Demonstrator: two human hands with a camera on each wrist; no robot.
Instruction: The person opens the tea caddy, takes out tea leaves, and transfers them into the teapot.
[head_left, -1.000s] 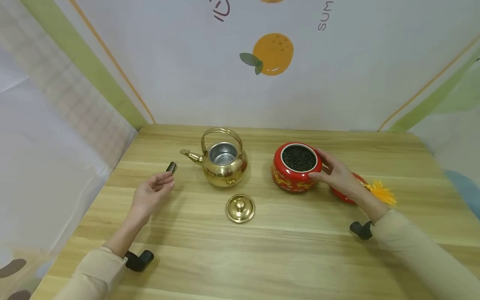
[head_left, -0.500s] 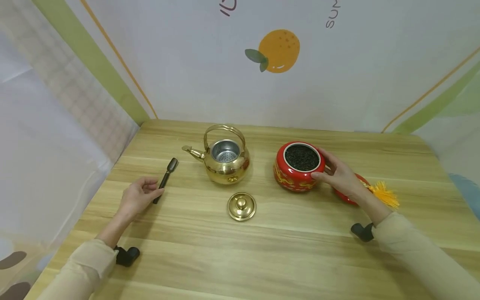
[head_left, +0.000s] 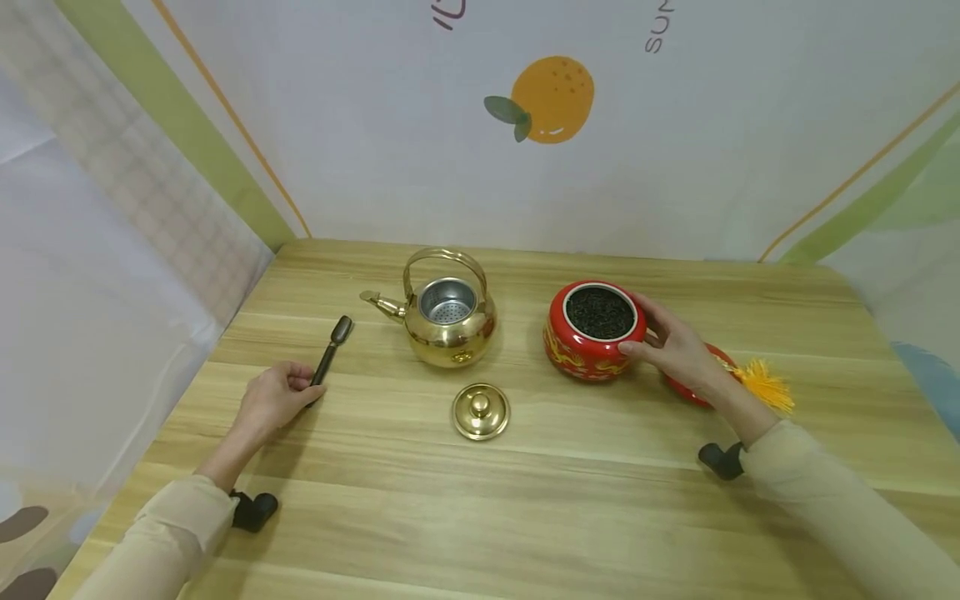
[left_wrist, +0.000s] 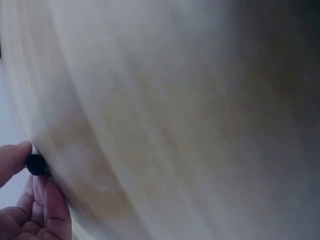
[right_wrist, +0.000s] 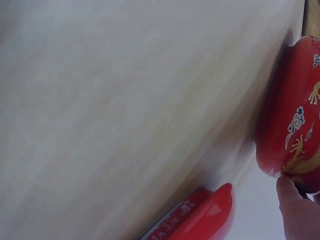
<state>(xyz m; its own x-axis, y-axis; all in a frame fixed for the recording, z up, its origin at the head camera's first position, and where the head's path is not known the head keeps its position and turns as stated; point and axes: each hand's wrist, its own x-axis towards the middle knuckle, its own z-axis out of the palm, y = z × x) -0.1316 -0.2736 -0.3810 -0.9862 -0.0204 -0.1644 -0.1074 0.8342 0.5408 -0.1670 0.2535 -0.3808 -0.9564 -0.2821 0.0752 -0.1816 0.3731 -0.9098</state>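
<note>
Far left, over the wooden table [head_left: 525, 508], the left hand [head_left: 273, 400] is pinching the dark handle of a tea scoop [head_left: 325, 364] between thumb and fingers; the left wrist view is showing the handle's butt end caught there. The scoop is slanting away from the person, bowl foremost, left of the kettle spout; whether it is resting fully on the wood, I cannot tell. Change noted: a second ago the fingers were hiding most of the handle; now nearly its whole length is showing and the hand is sitting farther back and left. Reading: the scoop is probably being laid aside rather than used, the pinch not yet released. Next, the brass kettle [head_left: 450, 342] is standing uncovered, its perforated strainer [head_left: 447, 310] showing, with the brass lid [head_left: 481, 412] lying just in front. Right of it, the red dragon-patterned tea jar [head_left: 588, 361] is standing open, dark tea leaves [head_left: 598, 313] filling it near the rim. The right hand [head_left: 675, 354] is grasping its right side, unchanged, presumably steadying it. Far right, the red jar lid [right_wrist: 210, 212] with its yellow tassel [head_left: 765, 387] is lying partly under that forearm.
</note>
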